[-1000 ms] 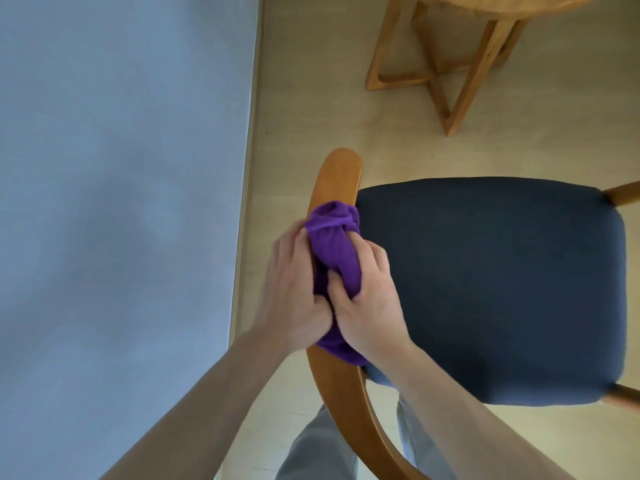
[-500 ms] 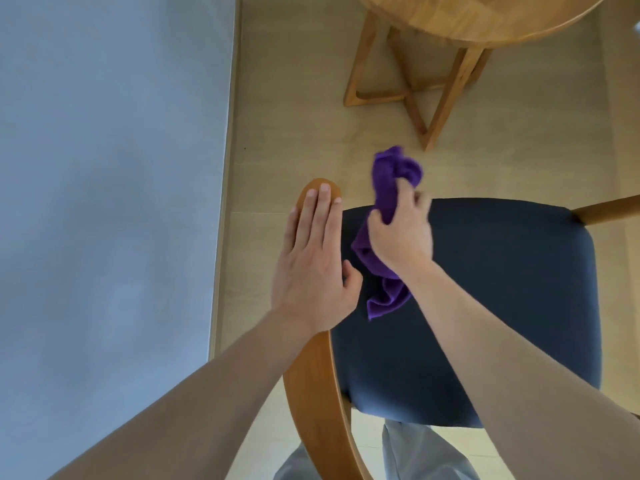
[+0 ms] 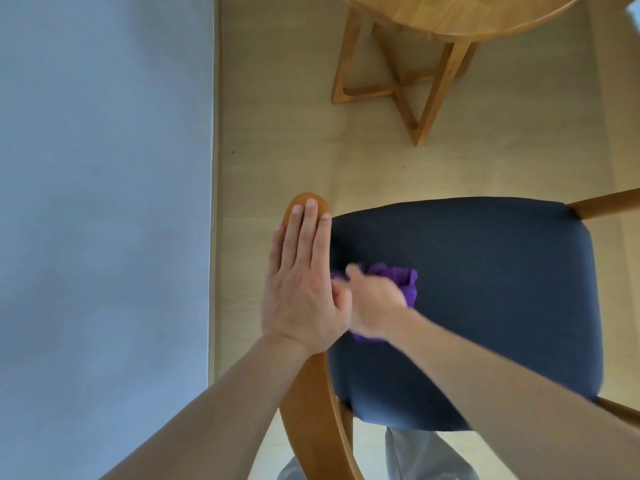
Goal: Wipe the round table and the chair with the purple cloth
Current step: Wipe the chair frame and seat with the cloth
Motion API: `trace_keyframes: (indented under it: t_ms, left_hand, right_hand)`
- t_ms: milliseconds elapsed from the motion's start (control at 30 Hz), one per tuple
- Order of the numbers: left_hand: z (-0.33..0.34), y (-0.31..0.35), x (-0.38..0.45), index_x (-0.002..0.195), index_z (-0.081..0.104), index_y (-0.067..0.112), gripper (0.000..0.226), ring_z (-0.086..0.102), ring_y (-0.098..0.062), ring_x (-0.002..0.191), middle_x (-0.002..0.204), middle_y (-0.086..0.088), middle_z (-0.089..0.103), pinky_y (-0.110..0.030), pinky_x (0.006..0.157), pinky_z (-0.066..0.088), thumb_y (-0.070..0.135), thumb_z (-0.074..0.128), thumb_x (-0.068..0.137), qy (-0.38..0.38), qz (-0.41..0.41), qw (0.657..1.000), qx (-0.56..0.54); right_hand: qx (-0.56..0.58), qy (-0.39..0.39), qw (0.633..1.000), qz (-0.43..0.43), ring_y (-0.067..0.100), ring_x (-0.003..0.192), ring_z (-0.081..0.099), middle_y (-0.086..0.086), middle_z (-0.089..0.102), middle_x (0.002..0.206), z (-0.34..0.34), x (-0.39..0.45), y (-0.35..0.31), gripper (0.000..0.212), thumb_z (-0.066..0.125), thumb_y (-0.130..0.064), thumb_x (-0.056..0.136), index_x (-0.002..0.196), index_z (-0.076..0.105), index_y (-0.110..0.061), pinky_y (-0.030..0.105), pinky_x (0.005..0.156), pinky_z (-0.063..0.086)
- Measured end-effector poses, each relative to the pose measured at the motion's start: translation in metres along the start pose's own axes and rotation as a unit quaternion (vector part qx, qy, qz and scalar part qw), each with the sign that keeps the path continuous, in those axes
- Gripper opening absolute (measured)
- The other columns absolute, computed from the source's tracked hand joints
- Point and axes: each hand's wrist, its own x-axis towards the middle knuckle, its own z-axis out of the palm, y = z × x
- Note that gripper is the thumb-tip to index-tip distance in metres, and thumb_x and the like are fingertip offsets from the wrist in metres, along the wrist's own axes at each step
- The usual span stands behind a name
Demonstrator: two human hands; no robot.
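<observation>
The chair has a dark blue padded seat [image 3: 485, 289] and a curved wooden backrest rail [image 3: 311, 403] on its left side. My left hand [image 3: 301, 278] lies flat on that rail, fingers straight, their tips near the rail's rounded end. My right hand [image 3: 374, 306], blurred by motion, holds the purple cloth [image 3: 401, 277] against the left part of the seat, right beside my left hand. The cloth bunches out past the fingers. The round wooden table [image 3: 460, 19] shows at the top, only its near edge and crossed legs [image 3: 408, 84] in view.
A pale grey-blue wall [image 3: 104, 202] fills the left side, its skirting running close to the chair's rail. Light wood floor [image 3: 277, 133] lies between chair and table. My trouser legs [image 3: 408, 455] show below the seat. Wooden chair parts [image 3: 606, 204] stick out at the right.
A second ago both hands held the cloth on the rail. My left hand then let go and lay flat on the rail; my right hand has brought the cloth down onto the seat.
</observation>
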Motion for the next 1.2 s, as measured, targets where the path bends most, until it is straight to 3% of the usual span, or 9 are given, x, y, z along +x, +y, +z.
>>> trace_keyframes:
  t_ms: [167, 267, 400, 500, 600, 667, 733, 900, 1200]
  left_hand:
    - [0.0, 0.001, -0.001, 0.159, 0.019, 0.009, 0.08, 0.001, -0.025, 0.157, 0.169, -0.011, 0.009, -0.046, 0.127, 0.009, 0.031, 0.04, 0.085, 0.001, 0.002, 1.0, 0.011]
    - [0.001, 0.0, -0.001, 0.159, 0.02, 0.009, 0.083, 0.0, -0.026, 0.157, 0.169, -0.011, 0.01, -0.047, 0.127, 0.009, 0.029, 0.047, 0.084, -0.002, 0.003, 1.0, 0.019]
    - [0.0, 0.001, -0.001, 0.159, 0.018, 0.01, 0.08, 0.001, -0.025, 0.157, 0.169, -0.011, 0.009, -0.046, 0.127, 0.006, 0.035, 0.035, 0.085, -0.009, 0.001, 1.0, 0.018]
    - [0.0, 0.002, 0.0, 0.16, 0.014, 0.013, 0.081, 0.003, -0.026, 0.157, 0.17, -0.01, 0.01, -0.045, 0.127, 0.007, 0.041, 0.034, 0.086, -0.015, -0.003, 0.999, 0.03]
    - [0.001, 0.002, -0.001, 0.16, 0.017, 0.015, 0.082, 0.004, -0.027, 0.157, 0.169, -0.009, 0.011, -0.044, 0.127, 0.007, 0.043, 0.041, 0.087, -0.019, -0.007, 0.999, 0.035]
    - [0.001, 0.001, -0.001, 0.16, 0.02, 0.014, 0.083, 0.004, -0.027, 0.157, 0.169, -0.009, 0.012, -0.044, 0.127, 0.006, 0.041, 0.046, 0.086, -0.017, -0.007, 0.999, 0.037]
    - [0.0, 0.001, 0.0, 0.159, 0.022, 0.013, 0.083, 0.006, -0.027, 0.157, 0.169, -0.01, 0.014, -0.045, 0.127, 0.008, 0.038, 0.049, 0.085, -0.013, -0.005, 0.999, 0.038]
    - [-0.001, 0.002, 0.0, 0.158, 0.023, 0.011, 0.083, 0.009, -0.029, 0.156, 0.168, -0.012, 0.016, -0.049, 0.126, 0.015, 0.035, 0.05, 0.083, -0.019, -0.006, 0.999, 0.041]
    - [-0.001, 0.001, 0.0, 0.158, 0.021, 0.01, 0.084, 0.005, -0.027, 0.157, 0.169, -0.012, 0.013, -0.049, 0.127, 0.012, 0.032, 0.053, 0.084, -0.022, -0.004, 0.999, 0.041]
  right_hand:
    - [0.144, 0.165, 0.95, 0.224, 0.043, 0.108, 0.06, 0.014, 0.046, 0.136, -0.052, 0.063, 0.069, 0.042, 0.056, -0.041, 0.095, 0.133, 0.051, -0.025, 0.041, 0.082, 0.046]
    - [0.264, 0.17, 0.897, 0.311, 0.044, 0.121, 0.054, 0.02, 0.045, 0.143, -0.063, 0.084, 0.069, 0.048, 0.053, -0.041, 0.096, 0.139, 0.05, -0.019, 0.043, 0.097, 0.045]
    - [0.145, 0.089, 0.973, 0.155, 0.036, 0.104, 0.061, 0.012, 0.059, 0.123, -0.016, 0.058, -0.005, 0.033, 0.049, -0.037, 0.098, 0.128, 0.051, -0.022, 0.04, 0.079, 0.051]
    - [0.082, -0.01, 0.996, 0.045, 0.031, 0.101, 0.064, 0.007, 0.064, 0.115, -0.001, 0.02, -0.031, 0.021, 0.047, -0.022, 0.102, 0.121, 0.055, -0.018, 0.042, 0.079, 0.054]
    - [0.031, -0.103, 0.994, -0.004, 0.026, 0.094, 0.062, 0.003, 0.063, 0.109, 0.002, -0.005, -0.022, 0.027, 0.054, -0.034, 0.099, 0.123, 0.056, -0.02, 0.042, 0.081, 0.057]
    - [0.014, -0.1, 0.995, -0.001, 0.025, 0.095, 0.061, 0.002, 0.06, 0.112, -0.001, -0.009, -0.013, 0.034, 0.056, -0.042, 0.096, 0.125, 0.056, -0.023, 0.041, 0.08, 0.057]
    - [-0.012, -0.061, 0.998, 0.01, 0.032, 0.117, 0.053, 0.007, 0.048, 0.138, -0.002, -0.006, -0.002, 0.047, 0.058, -0.044, 0.092, 0.135, 0.049, -0.026, 0.047, 0.092, 0.054]
    - [-0.081, 0.01, 0.996, -0.024, 0.044, 0.147, 0.02, 0.01, 0.009, 0.168, 0.016, 0.002, 0.007, 0.067, 0.057, -0.047, 0.097, 0.153, 0.025, -0.031, 0.065, 0.117, 0.024]
    - [-0.161, 0.023, 0.981, -0.11, 0.039, 0.133, 0.039, 0.011, 0.036, 0.151, 0.012, 0.02, 0.005, 0.055, 0.064, -0.023, 0.097, 0.148, 0.043, -0.023, 0.052, 0.106, 0.04]
